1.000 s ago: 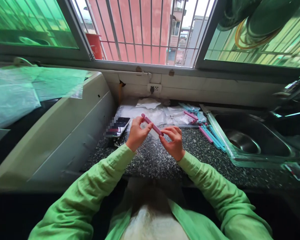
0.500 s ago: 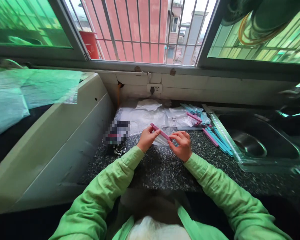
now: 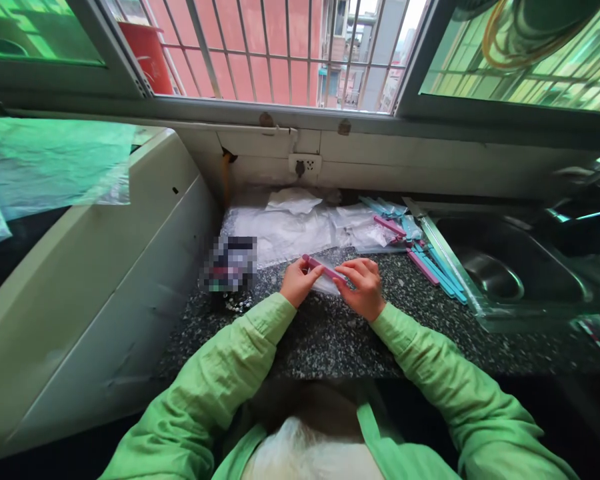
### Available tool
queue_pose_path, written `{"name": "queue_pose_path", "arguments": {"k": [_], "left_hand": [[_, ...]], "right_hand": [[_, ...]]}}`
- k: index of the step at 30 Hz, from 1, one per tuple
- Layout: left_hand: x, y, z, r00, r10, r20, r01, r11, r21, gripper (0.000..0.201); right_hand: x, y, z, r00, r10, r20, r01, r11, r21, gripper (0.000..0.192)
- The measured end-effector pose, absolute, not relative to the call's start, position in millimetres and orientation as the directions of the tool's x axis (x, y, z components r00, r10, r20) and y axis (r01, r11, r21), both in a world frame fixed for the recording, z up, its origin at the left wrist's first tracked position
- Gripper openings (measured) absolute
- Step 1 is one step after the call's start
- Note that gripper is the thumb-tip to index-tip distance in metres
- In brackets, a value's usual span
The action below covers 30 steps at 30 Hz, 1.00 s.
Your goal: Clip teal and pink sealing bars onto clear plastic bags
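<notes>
Both my left hand [image 3: 296,283] and right hand [image 3: 364,288] have fingers pinched on the slim pink plastic clip stick [image 3: 323,268], clear plastic bag [image 3: 326,285] right under them above the speckled desk [image 3: 330,333], and if my grip slackens I reckon the bag could slide out.

Speckled dark counter [image 3: 330,340]; clear bags [image 3: 290,230], pink and blue sticks [image 3: 433,267] lie on it.

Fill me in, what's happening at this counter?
A person in green sleeves works at a speckled stone counter under a window. Both hands hold one pink clip stick: the left hand pinches its left end, the right hand its right end, with a small clear plastic bag under the stick, just above the counter. Behind lie more clear bags, and to the right a pile of blue and pink sticks beside the sink.
</notes>
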State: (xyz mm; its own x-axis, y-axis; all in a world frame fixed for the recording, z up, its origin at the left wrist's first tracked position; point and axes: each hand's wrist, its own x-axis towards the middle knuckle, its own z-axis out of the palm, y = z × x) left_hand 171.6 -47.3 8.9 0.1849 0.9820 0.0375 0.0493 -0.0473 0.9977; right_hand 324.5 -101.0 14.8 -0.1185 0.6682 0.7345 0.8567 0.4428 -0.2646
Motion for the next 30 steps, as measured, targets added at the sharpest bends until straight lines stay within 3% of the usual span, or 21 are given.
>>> {"name": "queue_pose_path", "arguments": {"k": [14,30], "left_hand": [[171.9,-47.1,9.9,0.148,0.988,0.046,0.067,-0.056,0.996,0.028],[173.0,-52.4,8.5,0.258,0.958,0.126,0.173,-0.174,0.969,0.027]], "right_hand": [[321.8,-98.8,6.4,-0.13,0.738,0.662,0.851,0.425,-0.308,0.014],[320.6,-99.1,7.8,-0.13,0.768,0.627,0.872,0.39,-0.296,0.012]]}}
